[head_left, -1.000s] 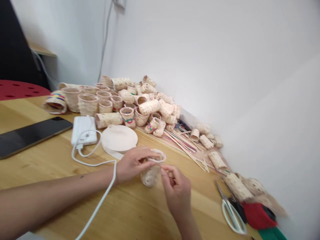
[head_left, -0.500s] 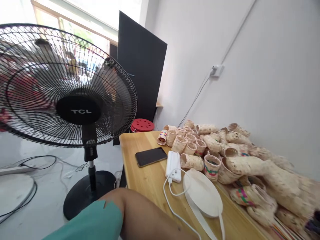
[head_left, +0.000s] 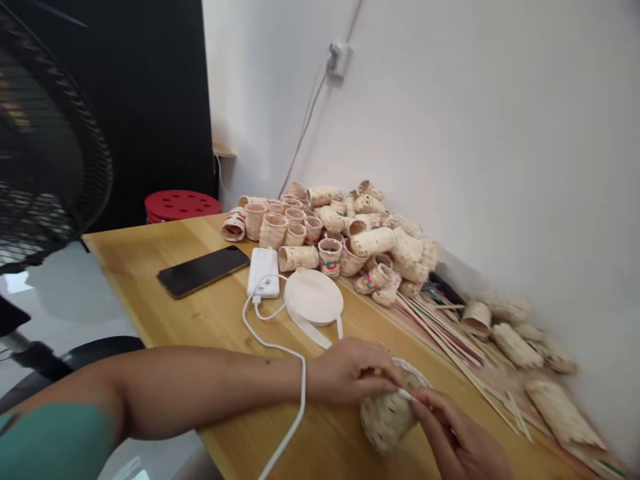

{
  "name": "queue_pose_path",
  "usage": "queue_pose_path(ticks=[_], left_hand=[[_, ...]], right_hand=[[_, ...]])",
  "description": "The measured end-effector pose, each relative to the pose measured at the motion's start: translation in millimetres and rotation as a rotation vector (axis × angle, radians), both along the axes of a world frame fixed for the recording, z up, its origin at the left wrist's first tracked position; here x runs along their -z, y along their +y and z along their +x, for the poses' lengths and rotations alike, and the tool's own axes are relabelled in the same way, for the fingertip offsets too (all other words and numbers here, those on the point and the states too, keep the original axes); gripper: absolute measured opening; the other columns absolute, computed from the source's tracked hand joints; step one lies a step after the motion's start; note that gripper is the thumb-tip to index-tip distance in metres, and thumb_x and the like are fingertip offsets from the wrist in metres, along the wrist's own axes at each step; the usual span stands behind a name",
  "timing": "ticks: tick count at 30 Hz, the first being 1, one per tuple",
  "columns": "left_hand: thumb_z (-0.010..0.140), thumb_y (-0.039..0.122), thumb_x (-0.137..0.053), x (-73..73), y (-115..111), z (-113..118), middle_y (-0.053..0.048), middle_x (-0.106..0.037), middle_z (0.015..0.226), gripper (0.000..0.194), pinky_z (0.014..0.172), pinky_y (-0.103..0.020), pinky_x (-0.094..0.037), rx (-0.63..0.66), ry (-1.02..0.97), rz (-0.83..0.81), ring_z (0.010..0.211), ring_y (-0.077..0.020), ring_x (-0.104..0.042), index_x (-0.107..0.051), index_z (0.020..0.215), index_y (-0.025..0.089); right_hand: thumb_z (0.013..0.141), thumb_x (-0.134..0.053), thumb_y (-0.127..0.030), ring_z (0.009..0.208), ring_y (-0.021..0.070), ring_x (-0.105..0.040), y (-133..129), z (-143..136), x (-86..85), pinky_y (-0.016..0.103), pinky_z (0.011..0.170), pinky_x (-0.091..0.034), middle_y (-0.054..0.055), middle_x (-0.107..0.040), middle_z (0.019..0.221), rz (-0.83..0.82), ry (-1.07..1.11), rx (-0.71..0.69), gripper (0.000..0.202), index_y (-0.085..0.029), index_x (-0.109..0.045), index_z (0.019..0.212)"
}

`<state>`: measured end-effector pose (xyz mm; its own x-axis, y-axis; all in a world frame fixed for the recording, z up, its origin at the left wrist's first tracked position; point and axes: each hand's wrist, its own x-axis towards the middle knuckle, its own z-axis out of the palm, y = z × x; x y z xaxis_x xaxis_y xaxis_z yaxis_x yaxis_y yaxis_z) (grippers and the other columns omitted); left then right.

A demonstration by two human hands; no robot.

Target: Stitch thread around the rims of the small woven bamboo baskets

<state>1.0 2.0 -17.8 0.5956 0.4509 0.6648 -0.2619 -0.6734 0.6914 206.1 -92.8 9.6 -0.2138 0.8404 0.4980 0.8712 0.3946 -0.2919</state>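
Near the front of the wooden table, a woven cup with an open rim sits between my hands. My left hand reaches in from the left, its thumb and fingers pinched on a narrow white strip at the cup's rim. The other end of that strip is pinched by my right hand, at the lower right. Beyond my left hand lies a round white roll of flat band, with a loose end trailing from it.
A black phone and a white power bank with a cable lie on the table. Woven cups are piled by the wall, with coloured strips to their right. A fan and red stool stand left.
The view has swung right and down. Both hands, the cup between them and more woven pieces at the right now show; the fan has slid mostly out of view.
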Motion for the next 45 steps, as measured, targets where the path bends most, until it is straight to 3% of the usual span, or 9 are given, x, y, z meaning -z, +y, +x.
queue_pose_path(ticks=[11, 14, 17, 22, 26, 29, 31, 37, 45], left_hand=[[0.096, 0.023, -0.045, -3.1, -3, 1, -0.006, -0.063, 0.088, 0.023, 0.078, -0.023, -0.046, 0.020, 0.075, 0.069, 0.084, -0.0150, -0.059, -0.066, 0.092, 0.013], [0.095, 0.022, -0.046, -1.3, -3, 2, -0.009, -0.062, 0.107, 0.022, 0.088, -0.026, -0.045, -0.054, 0.028, 0.087, 0.101, -0.0168, -0.058, -0.066, 0.105, 0.016], [0.093, 0.021, -0.051, -0.5, -3, 1, -0.009, -0.062, 0.109, 0.023, 0.085, -0.025, -0.046, -0.148, -0.011, 0.098, 0.101, -0.0167, -0.058, -0.062, 0.112, 0.016], [0.092, 0.022, -0.053, -4.6, -3, -1, -0.006, -0.066, 0.092, 0.015, 0.077, -0.023, -0.045, -0.103, 0.012, 0.114, 0.087, -0.0145, -0.060, -0.066, 0.095, 0.015], [0.091, 0.023, -0.055, -8.8, 0, -2, -0.003, -0.064, 0.083, 0.016, 0.071, -0.021, -0.043, -0.016, 0.107, -0.038, 0.078, -0.0130, -0.058, -0.068, 0.090, 0.014], [0.089, 0.023, -0.056, -8.2, 2, -1, -0.002, -0.063, 0.082, 0.015, 0.068, -0.020, -0.042, 0.070, 0.131, -0.211, 0.075, -0.0121, -0.057, -0.069, 0.091, 0.014], [0.088, 0.024, -0.057, -6.2, 2, 0, -0.002, -0.062, 0.081, 0.016, 0.068, -0.020, -0.042, 0.107, 0.117, -0.280, 0.074, -0.0120, -0.056, -0.069, 0.090, 0.014], [0.088, 0.028, -0.056, -4.0, 2, 1, -0.002, -0.059, 0.079, 0.020, 0.069, -0.021, -0.040, 0.155, 0.125, -0.316, 0.077, -0.0129, -0.053, -0.071, 0.091, 0.014], [0.088, 0.032, -0.056, -11.0, 2, -2, -0.003, -0.057, 0.078, 0.024, 0.067, -0.022, -0.040, 0.208, 0.201, -0.318, 0.073, -0.0127, -0.053, -0.068, 0.083, 0.012]], right_hand=[[0.093, -0.049, -0.026, 0.058, 0.0128, -0.058, -4, -24, -6.5, 0.021, 0.058, -0.042, 0.000, -0.063, 0.067, -0.009, 0.088, -0.022, 0.019, -0.020, -0.061, 0.080], [0.093, -0.049, -0.023, 0.058, 0.0115, -0.054, -4, -21, -5.2, 0.021, 0.058, -0.039, -0.001, -0.060, 0.065, -0.009, 0.139, -0.024, 0.019, -0.019, -0.059, 0.078], [0.093, -0.049, -0.023, 0.057, 0.0107, -0.051, -3, -20, -2.1, 0.020, 0.056, -0.037, -0.002, -0.057, 0.063, 0.005, 0.202, -0.018, 0.018, -0.019, -0.059, 0.078], [0.092, -0.050, -0.025, 0.052, 0.0096, -0.044, -1, -26, 5.8, 0.021, 0.052, -0.034, -0.004, -0.050, 0.060, -0.023, 0.315, -0.006, 0.018, -0.019, -0.059, 0.078], [0.091, -0.052, -0.029, 0.049, 0.0093, -0.039, -1, -30, 8.2, 0.020, 0.048, -0.033, -0.007, -0.038, 0.057, -0.094, 0.469, 0.036, 0.013, -0.019, -0.060, 0.094], [0.093, -0.048, -0.030, 0.058, 0.0105, -0.047, -3, -29, 5.6, 0.021, 0.055, -0.042, -0.006, -0.044, 0.067, -0.074, 0.607, 0.049, 0.027, -0.021, -0.051, 0.119], [0.095, -0.045, -0.029, 0.067, 0.0118, -0.054, -5, -28, 4.5, 0.024, 0.063, -0.046, -0.003, -0.050, 0.074, -0.033, 0.648, 0.032, 0.028, -0.023, -0.048, 0.122], [0.091, -0.054, -0.023, 0.073, 0.0148, -0.064, -8, -21, 5.1, 0.027, 0.064, -0.049, 0.000, -0.068, 0.079, 0.172, 0.580, 0.086, 0.010, -0.024, -0.056, 0.101], [0.089, -0.057, -0.014, 0.081, 0.0170, -0.061, -4, -18, -8.3, 0.032, 0.073, -0.048, 0.003, -0.066, 0.085, 0.263, 0.266, -0.011, 0.015, -0.024, -0.068, 0.091]])
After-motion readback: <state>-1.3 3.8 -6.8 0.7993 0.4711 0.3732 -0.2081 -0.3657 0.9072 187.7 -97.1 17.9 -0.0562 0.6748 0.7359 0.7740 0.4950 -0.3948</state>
